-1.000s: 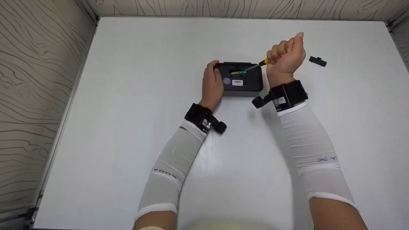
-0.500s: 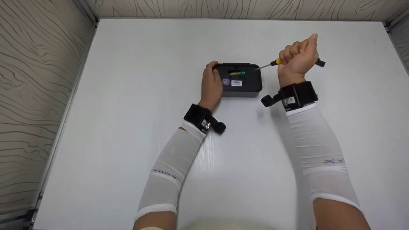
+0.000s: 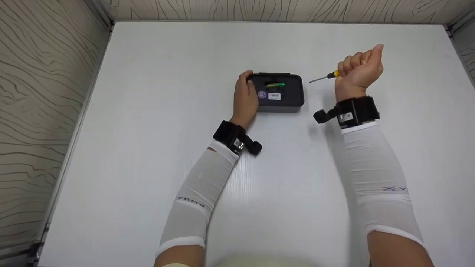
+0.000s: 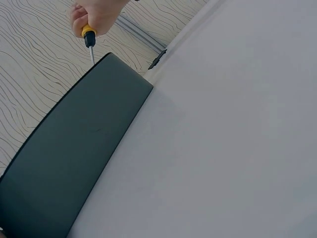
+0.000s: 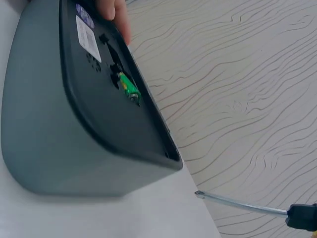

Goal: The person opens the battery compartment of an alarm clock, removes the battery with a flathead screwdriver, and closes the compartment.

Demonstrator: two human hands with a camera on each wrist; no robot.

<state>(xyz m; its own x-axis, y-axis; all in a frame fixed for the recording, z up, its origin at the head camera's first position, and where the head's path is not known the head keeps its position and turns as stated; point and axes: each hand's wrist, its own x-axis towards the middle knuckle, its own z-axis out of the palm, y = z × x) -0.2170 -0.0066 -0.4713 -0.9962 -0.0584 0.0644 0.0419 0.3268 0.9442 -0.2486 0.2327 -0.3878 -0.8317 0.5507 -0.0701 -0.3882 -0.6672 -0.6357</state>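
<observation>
A dark box-shaped device (image 3: 293, 89) lies on the table with its labelled face up. In its recess a green battery (image 3: 275, 85) sits tilted, one end raised, as the right wrist view shows of the battery (image 5: 130, 89). The left hand (image 3: 245, 100) grips the device's left side, thumb on top. To the right, the right hand (image 3: 358, 72) has its fingers curled round the yellow and black handle of a screwdriver (image 3: 332, 75). The screwdriver's tip points left, apart from the device's right edge. In the left wrist view the right hand (image 4: 99, 17) appears beyond the device (image 4: 79, 139).
A small black cover (image 4: 157, 59) lies on the table in the left wrist view; in the head view the right hand hides it. Wood-patterned panels (image 3: 278, 10) stand along the back and left edges of the white table (image 3: 148, 92).
The right hand has moved right with the screwdriver, drawing its tip away from the battery and off the device. The left hand and device have hardly moved. The small black cover is now hidden in the head view.
</observation>
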